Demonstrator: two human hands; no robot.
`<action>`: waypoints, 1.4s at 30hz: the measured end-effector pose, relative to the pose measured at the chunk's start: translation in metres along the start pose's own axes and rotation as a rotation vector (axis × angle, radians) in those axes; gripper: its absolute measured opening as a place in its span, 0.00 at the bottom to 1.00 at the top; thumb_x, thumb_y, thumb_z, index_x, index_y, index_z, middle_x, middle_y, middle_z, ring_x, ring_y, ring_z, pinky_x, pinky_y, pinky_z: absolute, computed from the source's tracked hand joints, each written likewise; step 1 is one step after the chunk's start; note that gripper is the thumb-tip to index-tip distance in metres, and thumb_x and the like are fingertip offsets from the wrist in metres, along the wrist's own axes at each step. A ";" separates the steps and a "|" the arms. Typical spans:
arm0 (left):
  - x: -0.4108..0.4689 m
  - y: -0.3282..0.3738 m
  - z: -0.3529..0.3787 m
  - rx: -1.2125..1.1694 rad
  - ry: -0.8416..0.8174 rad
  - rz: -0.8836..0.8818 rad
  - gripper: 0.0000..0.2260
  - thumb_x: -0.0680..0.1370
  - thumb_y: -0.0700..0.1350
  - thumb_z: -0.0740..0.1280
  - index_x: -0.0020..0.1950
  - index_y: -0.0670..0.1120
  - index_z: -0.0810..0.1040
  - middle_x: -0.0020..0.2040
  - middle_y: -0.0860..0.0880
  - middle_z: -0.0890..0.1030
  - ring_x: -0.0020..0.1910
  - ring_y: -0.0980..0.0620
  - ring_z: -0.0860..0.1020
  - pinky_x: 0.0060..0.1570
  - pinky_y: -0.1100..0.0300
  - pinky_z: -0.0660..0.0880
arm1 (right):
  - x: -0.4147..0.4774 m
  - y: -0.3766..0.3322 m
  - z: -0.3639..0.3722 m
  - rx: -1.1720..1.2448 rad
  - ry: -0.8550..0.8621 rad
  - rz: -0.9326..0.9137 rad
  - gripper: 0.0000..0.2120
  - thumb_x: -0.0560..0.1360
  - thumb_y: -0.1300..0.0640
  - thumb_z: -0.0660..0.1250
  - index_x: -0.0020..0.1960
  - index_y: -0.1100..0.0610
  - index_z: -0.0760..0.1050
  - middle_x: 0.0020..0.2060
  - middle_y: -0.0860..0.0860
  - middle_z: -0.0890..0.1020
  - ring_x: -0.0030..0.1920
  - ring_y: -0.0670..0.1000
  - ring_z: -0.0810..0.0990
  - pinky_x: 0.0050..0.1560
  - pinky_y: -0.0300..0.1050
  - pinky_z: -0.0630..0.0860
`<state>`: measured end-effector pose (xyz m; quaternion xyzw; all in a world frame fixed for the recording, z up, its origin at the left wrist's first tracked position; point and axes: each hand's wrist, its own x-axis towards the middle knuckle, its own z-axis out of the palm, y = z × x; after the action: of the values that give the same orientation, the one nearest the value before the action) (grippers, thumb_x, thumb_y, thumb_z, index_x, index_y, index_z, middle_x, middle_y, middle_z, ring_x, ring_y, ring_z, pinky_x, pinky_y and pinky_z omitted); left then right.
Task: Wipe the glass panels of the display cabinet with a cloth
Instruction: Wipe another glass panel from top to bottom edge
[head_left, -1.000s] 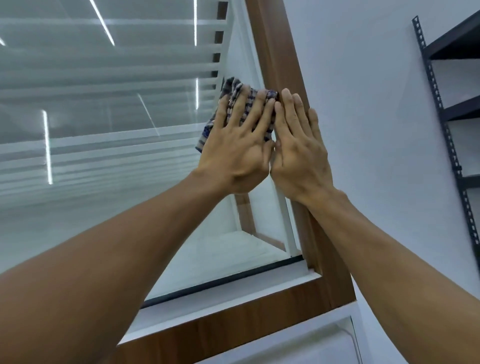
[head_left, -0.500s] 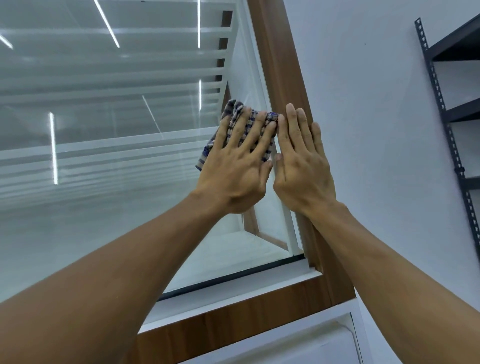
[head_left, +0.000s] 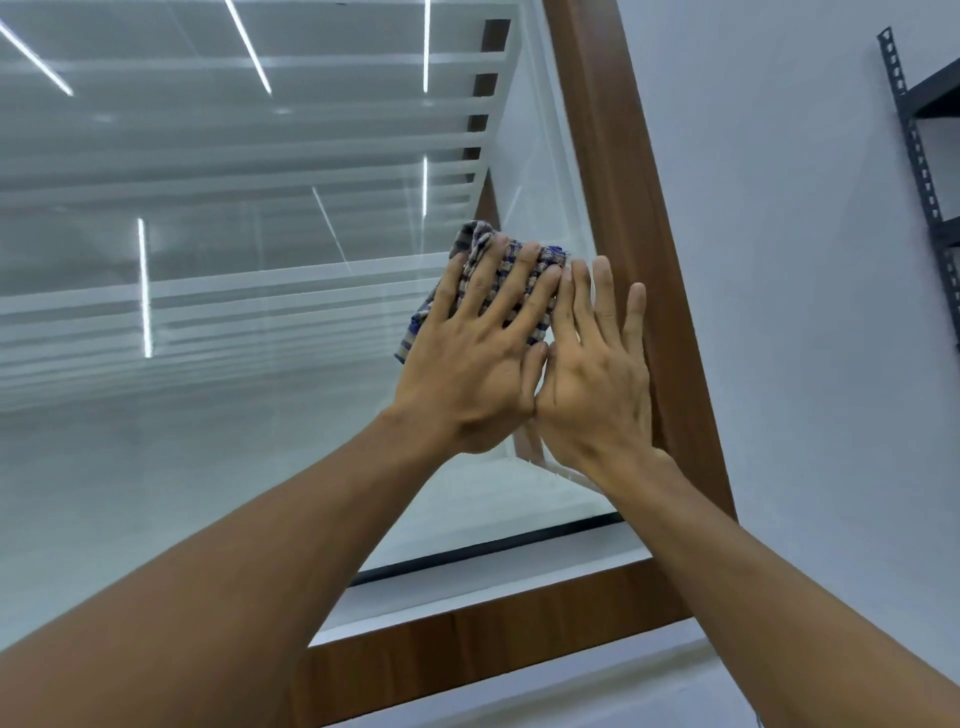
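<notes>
A blue-and-beige checked cloth (head_left: 470, 244) lies flat against the cabinet's glass panel (head_left: 234, 312), near the panel's right edge. My left hand (head_left: 475, 358) presses on the cloth with its fingers spread, covering most of it. Right beside it, thumb against thumb, my right hand (head_left: 597, 379) rests flat with fingers apart, partly on the glass and partly over the brown wooden frame post (head_left: 618, 171); whether it touches the cloth's edge is unclear. Ceiling lights and white shelves show in the glass.
The wooden frame's lower rail (head_left: 493, 639) runs under the glass, above a white sill. A plain white wall (head_left: 779, 260) stands to the right. A dark metal shelving rack (head_left: 919, 156) is at the far right edge.
Both hands and the cloth have slid downward along the right edge of the glass, staying side by side.
</notes>
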<state>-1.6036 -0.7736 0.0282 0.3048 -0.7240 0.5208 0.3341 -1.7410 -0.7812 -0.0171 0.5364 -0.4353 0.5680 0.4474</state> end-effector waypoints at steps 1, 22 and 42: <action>-0.005 -0.006 -0.002 0.004 -0.003 -0.006 0.29 0.85 0.56 0.42 0.85 0.48 0.43 0.85 0.46 0.42 0.84 0.45 0.38 0.82 0.43 0.38 | 0.000 -0.008 0.004 0.052 0.002 -0.001 0.29 0.84 0.54 0.51 0.81 0.66 0.53 0.81 0.61 0.56 0.82 0.57 0.49 0.82 0.58 0.42; -0.154 -0.200 -0.061 0.024 0.033 -0.348 0.29 0.85 0.56 0.44 0.85 0.50 0.45 0.85 0.50 0.43 0.83 0.50 0.37 0.82 0.47 0.37 | 0.041 -0.246 0.049 0.187 -0.136 -0.243 0.30 0.81 0.49 0.43 0.81 0.58 0.44 0.82 0.58 0.50 0.83 0.58 0.45 0.79 0.70 0.42; -0.241 -0.233 -0.071 0.013 0.090 -0.531 0.29 0.85 0.55 0.46 0.85 0.49 0.44 0.85 0.50 0.41 0.83 0.50 0.37 0.81 0.49 0.34 | 0.011 -0.319 0.061 0.219 -0.178 -0.405 0.30 0.83 0.49 0.43 0.82 0.59 0.51 0.82 0.57 0.51 0.83 0.57 0.45 0.80 0.67 0.44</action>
<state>-1.2656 -0.7461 -0.0201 0.4628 -0.5998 0.4324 0.4889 -1.4168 -0.7696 0.0013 0.7060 -0.2922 0.4612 0.4511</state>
